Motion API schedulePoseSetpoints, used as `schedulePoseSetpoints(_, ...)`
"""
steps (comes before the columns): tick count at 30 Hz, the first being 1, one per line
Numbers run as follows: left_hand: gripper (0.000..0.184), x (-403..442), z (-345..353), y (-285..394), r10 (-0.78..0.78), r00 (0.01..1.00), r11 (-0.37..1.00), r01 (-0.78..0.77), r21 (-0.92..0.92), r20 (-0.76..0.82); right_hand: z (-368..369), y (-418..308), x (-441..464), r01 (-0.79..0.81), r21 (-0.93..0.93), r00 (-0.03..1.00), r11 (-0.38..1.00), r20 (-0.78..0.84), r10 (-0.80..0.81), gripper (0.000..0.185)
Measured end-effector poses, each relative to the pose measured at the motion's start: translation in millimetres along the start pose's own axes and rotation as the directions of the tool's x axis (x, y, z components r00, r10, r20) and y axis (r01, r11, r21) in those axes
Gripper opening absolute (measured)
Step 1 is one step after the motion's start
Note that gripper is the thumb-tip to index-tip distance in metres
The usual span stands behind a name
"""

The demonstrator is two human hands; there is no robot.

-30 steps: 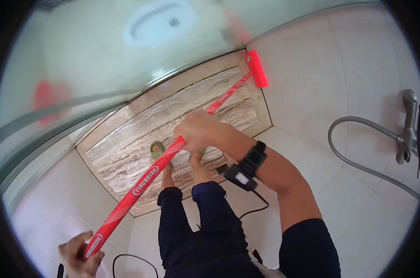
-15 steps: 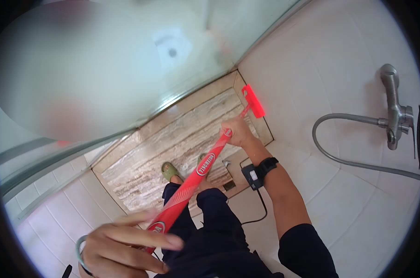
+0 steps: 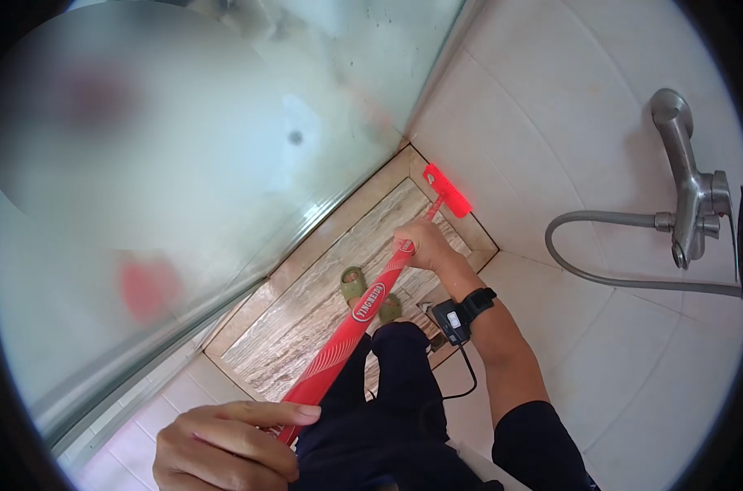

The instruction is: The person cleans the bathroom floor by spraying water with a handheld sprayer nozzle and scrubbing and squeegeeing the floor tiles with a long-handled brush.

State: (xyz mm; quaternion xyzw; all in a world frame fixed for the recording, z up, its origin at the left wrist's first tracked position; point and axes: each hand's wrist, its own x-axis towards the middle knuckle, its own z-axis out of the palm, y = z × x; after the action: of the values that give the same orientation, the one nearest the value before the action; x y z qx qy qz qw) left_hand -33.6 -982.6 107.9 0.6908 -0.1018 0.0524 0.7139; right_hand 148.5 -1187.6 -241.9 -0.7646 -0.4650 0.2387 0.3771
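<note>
A long-handled red scrub brush (image 3: 332, 358) slants from the lower left up to the far corner of the shower floor. Its bright red head (image 3: 447, 190) rests along the foot of the right tiled wall. Near the upper end of the handle, close to the camera, my left hand (image 3: 224, 446) is closed round it. Farther down, my right hand (image 3: 420, 244) wraps the shaft a short way from the head. A black device with a cable (image 3: 451, 321) is strapped to my right wrist.
Wood-look tiles (image 3: 293, 323) cover the floor, where my feet stand in green slippers (image 3: 352, 282). A frosted glass panel (image 3: 224, 164) borders the left side. On the right wall are a metal shower tap (image 3: 697, 192) and its grey hose (image 3: 568, 217).
My left hand has closed more tightly round the handle. The brush head sits slightly lower in view, still by the wall. My feet appear farther right, and the view has shifted.
</note>
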Motion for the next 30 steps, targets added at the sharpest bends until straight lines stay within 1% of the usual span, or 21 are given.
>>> schedulePoseSetpoints(2,0.024,3,-9,5,-0.005,1.000,1.000,0.005,0.005,-0.003,-1,2,14,0.033,0.015,0.999,0.999,0.009,-0.033,0.016)
schedulePoseSetpoints(4,0.023,13,-11,10,-0.016,1.000,1.000,0.017,0.011,-0.004,-1,10,38,0.015,-0.055,0.997,0.998,0.071,-0.011,0.015)
schedulePoseSetpoints(5,0.023,19,-9,11,-0.006,0.999,0.999,0.004,0.045,0.037,-1,12,50,0.020,-0.053,0.997,0.998,0.070,-0.017,0.015)
schedulePoseSetpoints(7,0.023,31,-7,11,0.011,0.995,0.997,-0.019,0.080,0.098,-3,18,62,0.130,-0.104,0.991,0.986,-0.011,-0.132,0.015)
schedulePoseSetpoints(8,0.023,33,-8,12,0.010,0.996,0.997,-0.017,0.074,0.087,-6,19,60,0.130,-0.104,0.991,0.986,0.002,-0.131,0.015)
schedulePoseSetpoints(10,0.024,42,-11,14,0.013,0.988,0.999,-0.019,0.038,0.151,-13,19,48,0.102,-0.012,0.994,0.995,0.045,-0.102,0.013)
schedulePoseSetpoints(11,0.023,47,-4,15,0.015,0.991,0.999,-0.020,0.033,0.134,-16,23,39,0.105,-0.003,0.992,0.995,0.071,-0.104,0.012)
schedulePoseSetpoints(12,0.023,54,-5,13,0.023,0.987,1.000,-0.021,-0.010,0.160,-21,21,26,0.110,0.004,0.991,0.994,0.071,-0.110,0.012)
schedulePoseSetpoints(14,0.023,55,0,10,0.006,1.000,0.999,-0.005,-0.044,0.014,-30,20,12,0.060,0.005,0.987,0.998,0.147,-0.060,0.013)
schedulePoseSetpoints(16,0.023,60,-2,15,0.001,1.000,1.000,0.000,-0.018,0.023,-33,21,23,0.037,-0.008,0.990,0.999,0.135,-0.035,0.013)
schedulePoseSetpoints(18,0.024,70,-1,16,-0.006,1.000,1.000,0.006,0.003,0.028,-35,27,51,0.144,-0.019,0.980,0.989,0.139,-0.140,0.013)
schedulePoseSetpoints(19,0.024,78,-1,14,0.020,0.996,0.999,-0.024,0.046,0.089,-38,26,56,0.145,-0.015,0.979,0.989,0.145,-0.142,0.013)
schedulePoseSetpoints(20,0.023,83,-1,13,0.043,0.988,0.994,-0.056,0.089,0.149,-41,24,60,0.134,-0.012,0.985,0.991,0.112,-0.131,0.013)
schedulePoseSetpoints(21,0.023,86,5,15,0.042,0.998,0.995,-0.045,0.094,0.040,-44,23,62,0.119,-0.010,0.990,0.993,0.074,-0.118,0.013)
schedulePoseSetpoints(22,0.023,89,4,12,0.033,0.999,0.996,-0.036,0.086,0.038,-45,24,53,0.110,-0.004,0.991,0.994,0.080,-0.109,0.013)
schedulePoseSetpoints(24,0.024,94,-1,6,0.081,0.978,0.997,-0.083,0.005,0.195,-48,25,22,0.141,-0.009,0.990,0.990,0.024,-0.141,0.013)
schedulePoseSetpoints(25,0.024,92,1,2,0.049,0.987,0.999,-0.047,-0.017,0.155,-49,25,6,0.141,0.000,0.990,0.990,0.018,-0.141,0.013)
schedulePoseSetpoints(26,0.025,86,5,-4,0.067,0.994,0.997,-0.063,-0.048,0.083,-50,28,-10,0.106,-0.012,0.993,0.994,0.053,-0.105,0.013)
schedulePoseSetpoints(27,0.025,85,4,-4,0.060,0.995,0.997,-0.056,-0.052,0.081,-52,25,-11,0.074,-0.027,0.993,0.997,0.093,-0.071,0.013)
schedulePoseSetpoints(28,0.024,84,3,-3,0.052,0.996,0.997,-0.048,-0.061,0.078,-50,25,-5,0.079,-0.024,0.993,0.997,0.093,-0.076,0.013)
schedulePoseSetpoints(30,0.024,78,-2,12,0.014,0.999,0.999,-0.015,0.028,0.031,-47,28,17,0.108,0.031,0.982,0.994,0.151,-0.112,0.014)
